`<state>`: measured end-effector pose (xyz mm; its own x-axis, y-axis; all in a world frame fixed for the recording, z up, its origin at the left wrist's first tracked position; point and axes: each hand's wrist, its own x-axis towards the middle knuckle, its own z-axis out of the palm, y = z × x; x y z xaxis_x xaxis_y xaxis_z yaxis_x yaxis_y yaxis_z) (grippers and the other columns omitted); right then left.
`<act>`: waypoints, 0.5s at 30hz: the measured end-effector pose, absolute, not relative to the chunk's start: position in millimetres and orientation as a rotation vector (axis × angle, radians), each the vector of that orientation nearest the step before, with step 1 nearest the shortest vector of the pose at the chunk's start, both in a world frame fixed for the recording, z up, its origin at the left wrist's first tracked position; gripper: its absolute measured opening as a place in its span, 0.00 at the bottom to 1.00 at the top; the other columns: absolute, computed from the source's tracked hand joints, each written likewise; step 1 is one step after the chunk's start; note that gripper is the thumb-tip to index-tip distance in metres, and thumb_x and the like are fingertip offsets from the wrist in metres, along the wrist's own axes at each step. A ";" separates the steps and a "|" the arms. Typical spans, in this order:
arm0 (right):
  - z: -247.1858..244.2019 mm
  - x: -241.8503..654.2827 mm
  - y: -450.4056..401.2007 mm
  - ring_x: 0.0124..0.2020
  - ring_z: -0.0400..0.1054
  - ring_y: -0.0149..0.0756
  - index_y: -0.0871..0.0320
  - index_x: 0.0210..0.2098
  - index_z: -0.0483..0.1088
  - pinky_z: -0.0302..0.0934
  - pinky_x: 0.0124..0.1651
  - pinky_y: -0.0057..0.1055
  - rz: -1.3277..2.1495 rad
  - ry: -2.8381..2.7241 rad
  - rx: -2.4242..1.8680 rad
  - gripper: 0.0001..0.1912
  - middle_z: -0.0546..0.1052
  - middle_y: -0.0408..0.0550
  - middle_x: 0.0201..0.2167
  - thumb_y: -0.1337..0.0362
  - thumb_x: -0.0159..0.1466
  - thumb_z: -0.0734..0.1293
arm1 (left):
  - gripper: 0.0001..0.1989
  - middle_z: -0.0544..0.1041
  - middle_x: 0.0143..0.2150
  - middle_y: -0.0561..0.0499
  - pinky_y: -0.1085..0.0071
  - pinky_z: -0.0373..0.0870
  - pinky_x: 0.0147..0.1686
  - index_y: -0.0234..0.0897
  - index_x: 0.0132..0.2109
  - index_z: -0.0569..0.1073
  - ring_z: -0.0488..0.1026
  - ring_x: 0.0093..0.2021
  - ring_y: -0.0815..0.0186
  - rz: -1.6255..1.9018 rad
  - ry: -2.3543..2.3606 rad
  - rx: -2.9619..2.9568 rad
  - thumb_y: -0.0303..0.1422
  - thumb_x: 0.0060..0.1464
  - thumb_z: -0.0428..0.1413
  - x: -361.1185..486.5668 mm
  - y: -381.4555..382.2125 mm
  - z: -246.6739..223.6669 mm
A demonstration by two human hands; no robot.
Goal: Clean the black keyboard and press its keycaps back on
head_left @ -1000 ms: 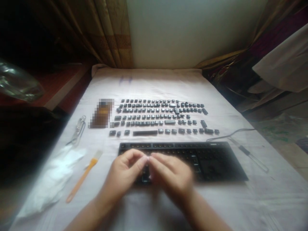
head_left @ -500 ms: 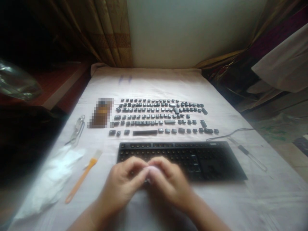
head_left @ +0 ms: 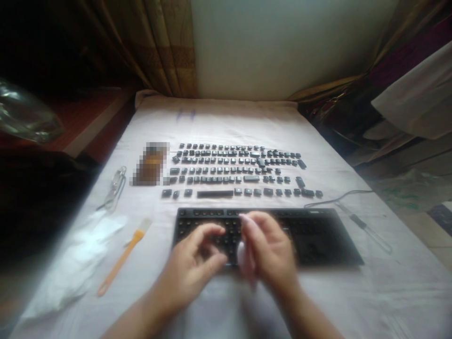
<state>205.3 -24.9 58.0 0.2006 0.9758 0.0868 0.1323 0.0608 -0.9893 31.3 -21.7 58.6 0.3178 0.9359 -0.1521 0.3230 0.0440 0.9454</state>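
Observation:
A black keyboard base [head_left: 328, 240] with its keycaps off lies on the cloth-covered table. Over its left part, my left hand [head_left: 197, 256] has thumb and fingers apart, with nothing seen between them. Just to its right, my right hand [head_left: 270, 245] is closed, fingers pinched around a small pale pinkish-white thing [head_left: 242, 254], blurred and too unclear to name. The hands do not touch. Beyond the base, loose black keycaps [head_left: 251, 179] lie in several rows, with the long spacebar [head_left: 215, 194] in the nearest row.
An orange-handled brush [head_left: 122, 261], a crumpled white cloth or bag [head_left: 77, 263] and eyeglasses [head_left: 117, 183] lie on the left. Behind them is a pixelated brown item [head_left: 151, 165]. A small tool with a wire loop [head_left: 370, 231] lies right of the base, near a cable [head_left: 339, 195].
My hands have come apart from each other. The right one moved right and slightly up, keeping the pale thing, and the left one opened. The view shifted slightly.

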 end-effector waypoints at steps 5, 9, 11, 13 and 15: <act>62.2 193.9 -9.5 0.19 0.65 0.26 0.57 0.38 0.72 0.60 0.19 0.21 0.946 -0.887 -1.294 0.15 0.71 0.39 0.23 0.50 0.65 0.68 | 0.20 0.80 0.45 0.45 0.70 0.74 0.39 0.41 0.55 0.72 0.78 0.41 0.62 0.578 1.005 1.272 0.45 0.58 0.57 48.3 -28.4 59.4; 62.0 191.1 -9.1 0.20 0.65 0.25 0.57 0.37 0.73 0.60 0.20 0.20 0.945 -0.911 -1.290 0.15 0.71 0.40 0.23 0.51 0.65 0.68 | 0.21 0.79 0.35 0.48 0.79 0.65 0.21 0.38 0.45 0.74 0.73 0.30 0.68 0.581 1.039 1.066 0.51 0.57 0.57 56.1 -28.1 59.3; 59.2 190.2 -11.5 0.19 0.64 0.24 0.57 0.36 0.73 0.60 0.20 0.20 0.931 -0.934 -1.288 0.14 0.71 0.39 0.23 0.52 0.66 0.68 | 0.23 0.77 0.35 0.49 0.80 0.62 0.18 0.37 0.44 0.75 0.70 0.27 0.70 0.574 1.055 1.019 0.53 0.54 0.60 58.1 -28.7 59.0; 55.1 188.8 -14.7 0.18 0.63 0.24 0.56 0.36 0.73 0.59 0.19 0.20 0.897 -0.967 -1.279 0.12 0.71 0.39 0.23 0.54 0.66 0.67 | 0.24 0.77 0.36 0.48 0.80 0.61 0.18 0.36 0.44 0.76 0.68 0.26 0.71 0.581 1.052 0.968 0.52 0.51 0.61 59.5 -31.1 59.1; 50.7 187.1 -18.2 0.20 0.66 0.26 0.55 0.37 0.73 0.60 0.20 0.21 0.867 -1.017 -1.276 0.11 0.74 0.40 0.24 0.55 0.67 0.67 | 0.24 0.79 0.39 0.46 0.80 0.62 0.18 0.37 0.48 0.77 0.70 0.27 0.70 0.614 1.034 0.966 0.50 0.53 0.61 60.5 -34.3 59.8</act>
<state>187.1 -18.2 50.7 0.3339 0.9354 0.1165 0.0324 0.1121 -0.9932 60.5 -34.3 59.8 0.4093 0.8059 -0.4277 0.0102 0.4647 0.8854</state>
